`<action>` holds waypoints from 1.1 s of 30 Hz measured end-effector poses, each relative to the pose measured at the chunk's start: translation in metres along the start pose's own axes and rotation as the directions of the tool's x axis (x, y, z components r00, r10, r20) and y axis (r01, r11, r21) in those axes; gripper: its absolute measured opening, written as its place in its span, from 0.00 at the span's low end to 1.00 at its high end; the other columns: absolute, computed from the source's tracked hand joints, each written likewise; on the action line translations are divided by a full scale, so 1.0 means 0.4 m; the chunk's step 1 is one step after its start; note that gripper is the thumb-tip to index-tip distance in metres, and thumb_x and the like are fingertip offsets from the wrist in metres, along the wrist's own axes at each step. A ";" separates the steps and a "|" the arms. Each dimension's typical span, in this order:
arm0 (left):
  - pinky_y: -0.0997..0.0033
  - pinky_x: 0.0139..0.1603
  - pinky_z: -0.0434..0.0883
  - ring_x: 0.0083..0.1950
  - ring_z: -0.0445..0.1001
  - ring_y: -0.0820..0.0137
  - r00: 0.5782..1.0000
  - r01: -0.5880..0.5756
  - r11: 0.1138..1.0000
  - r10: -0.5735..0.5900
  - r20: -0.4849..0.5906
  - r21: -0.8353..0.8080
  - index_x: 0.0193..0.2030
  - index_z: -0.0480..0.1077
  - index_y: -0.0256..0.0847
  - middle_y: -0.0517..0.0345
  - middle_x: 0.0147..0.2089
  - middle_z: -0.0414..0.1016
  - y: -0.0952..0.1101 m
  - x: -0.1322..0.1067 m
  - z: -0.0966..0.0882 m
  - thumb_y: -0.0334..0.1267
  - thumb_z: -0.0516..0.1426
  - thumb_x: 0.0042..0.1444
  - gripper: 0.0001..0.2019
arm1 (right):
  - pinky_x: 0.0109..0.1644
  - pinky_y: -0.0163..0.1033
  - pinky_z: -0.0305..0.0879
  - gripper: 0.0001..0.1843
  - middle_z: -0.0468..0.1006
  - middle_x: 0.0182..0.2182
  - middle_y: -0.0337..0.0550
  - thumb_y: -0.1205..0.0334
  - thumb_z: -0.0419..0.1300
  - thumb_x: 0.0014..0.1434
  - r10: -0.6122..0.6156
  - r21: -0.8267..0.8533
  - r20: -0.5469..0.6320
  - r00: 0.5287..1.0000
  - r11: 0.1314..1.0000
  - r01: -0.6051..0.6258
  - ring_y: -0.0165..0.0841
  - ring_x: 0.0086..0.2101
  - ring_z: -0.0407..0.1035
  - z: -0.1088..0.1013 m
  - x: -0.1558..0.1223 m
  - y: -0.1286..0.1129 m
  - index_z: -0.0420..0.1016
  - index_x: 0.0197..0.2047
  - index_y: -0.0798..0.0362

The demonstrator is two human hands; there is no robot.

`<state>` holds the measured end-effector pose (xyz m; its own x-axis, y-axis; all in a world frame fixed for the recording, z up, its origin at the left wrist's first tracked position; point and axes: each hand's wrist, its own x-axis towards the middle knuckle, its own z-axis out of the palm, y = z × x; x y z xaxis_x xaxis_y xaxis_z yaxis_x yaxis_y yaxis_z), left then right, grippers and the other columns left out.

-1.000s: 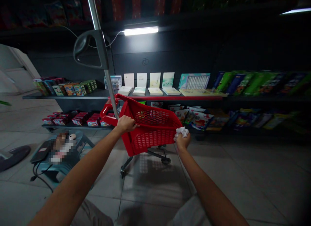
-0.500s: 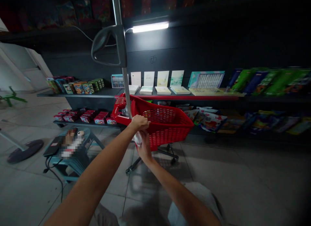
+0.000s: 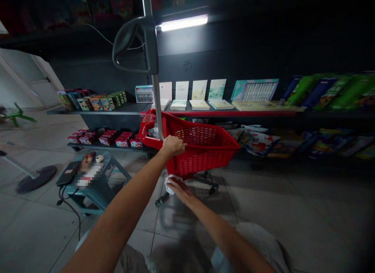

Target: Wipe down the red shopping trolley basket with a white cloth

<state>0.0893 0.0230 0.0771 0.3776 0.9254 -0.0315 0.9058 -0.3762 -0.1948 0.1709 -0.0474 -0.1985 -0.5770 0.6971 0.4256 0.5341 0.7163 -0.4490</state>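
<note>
A small red plastic shopping cart stands on the floor in front of me, a grey metal pole with a dark loop handle rising from its handle end. My left hand is closed over the near upper edge of the basket, close to the foot of the pole. Lower down, at the basket's bottom corner, my right hand presses a crumpled white cloth against the cart's frame. Part of the cloth is hidden under my fingers.
Behind the cart, a dark shelf carries small boxes, books and bagged goods. On the left stands a blue-grey plastic stool with a dark device and cables. A round pole base is farther left.
My right hand has moved down with the white cloth, from just below my left hand to the basket's bottom corner. My left hand keeps its hold on the cart; the view has shifted slightly.
</note>
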 end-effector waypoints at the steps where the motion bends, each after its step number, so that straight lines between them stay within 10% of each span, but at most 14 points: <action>1: 0.60 0.53 0.71 0.53 0.78 0.53 1.000 0.006 1.000 -0.006 -0.007 -0.001 0.51 0.81 0.37 0.38 0.49 0.81 -0.001 -0.001 0.001 0.59 0.47 0.65 0.31 | 0.53 0.41 0.74 0.26 0.77 0.54 0.42 0.79 0.53 0.58 -0.016 -0.026 0.015 1.000 1.000 0.016 0.39 0.53 0.72 -0.024 0.002 -0.001 0.78 0.52 0.46; 10: 0.62 0.51 0.71 0.52 0.79 0.54 1.000 0.008 1.000 -0.008 -0.022 0.004 0.48 0.81 0.38 0.39 0.47 0.81 -0.006 -0.017 -0.011 0.60 0.40 0.66 0.35 | 0.71 0.49 0.58 0.35 0.66 0.64 0.47 0.80 0.49 0.62 -0.010 -0.173 -0.314 0.949 0.984 -0.047 0.39 0.66 0.56 -0.304 0.084 0.004 0.66 0.68 0.44; 18: 0.61 0.51 0.71 0.51 0.79 0.54 1.000 0.015 0.999 -0.015 -0.015 0.036 0.49 0.81 0.38 0.38 0.47 0.81 -0.022 -0.034 -0.012 0.60 0.39 0.67 0.35 | 0.68 0.49 0.62 0.34 0.68 0.63 0.45 0.82 0.53 0.57 -0.087 -0.181 -0.093 0.992 0.981 0.069 0.39 0.64 0.59 -0.125 0.011 0.046 0.73 0.62 0.45; 22: 0.62 0.50 0.71 0.50 0.80 0.55 1.000 0.015 0.998 -0.014 -0.022 0.053 0.48 0.81 0.40 0.40 0.47 0.82 -0.033 -0.045 -0.007 0.61 0.39 0.66 0.36 | 0.64 0.45 0.67 0.30 0.71 0.60 0.45 0.81 0.55 0.56 -0.089 -0.145 -0.059 0.994 0.986 0.079 0.38 0.62 0.62 -0.127 -0.002 0.041 0.76 0.57 0.47; 27: 0.61 0.49 0.71 0.49 0.80 0.55 1.000 0.009 0.998 -0.008 -0.025 0.068 0.48 0.81 0.41 0.40 0.46 0.82 -0.053 -0.060 -0.006 0.59 0.39 0.67 0.34 | 0.61 0.45 0.70 0.30 0.73 0.58 0.45 0.80 0.55 0.58 -0.075 -0.162 -0.078 0.994 0.985 0.062 0.37 0.59 0.66 -0.256 0.027 0.017 0.75 0.59 0.44; 33: 0.59 0.49 0.70 0.49 0.80 0.53 0.999 0.001 0.998 0.002 -0.046 0.070 0.46 0.82 0.38 0.38 0.45 0.82 -0.065 -0.059 -0.002 0.60 0.39 0.66 0.36 | 0.67 0.44 0.60 0.22 0.68 0.61 0.49 0.66 0.54 0.66 0.023 -0.193 -0.493 0.870 0.972 -0.135 0.39 0.62 0.61 -0.450 0.047 0.000 0.71 0.62 0.47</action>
<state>0.0569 0.0108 0.0838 0.3881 0.9215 0.0133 0.8906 -0.3713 -0.2626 0.2712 -0.0284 -0.0493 -0.1849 0.6384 0.7472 0.7165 0.6079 -0.3421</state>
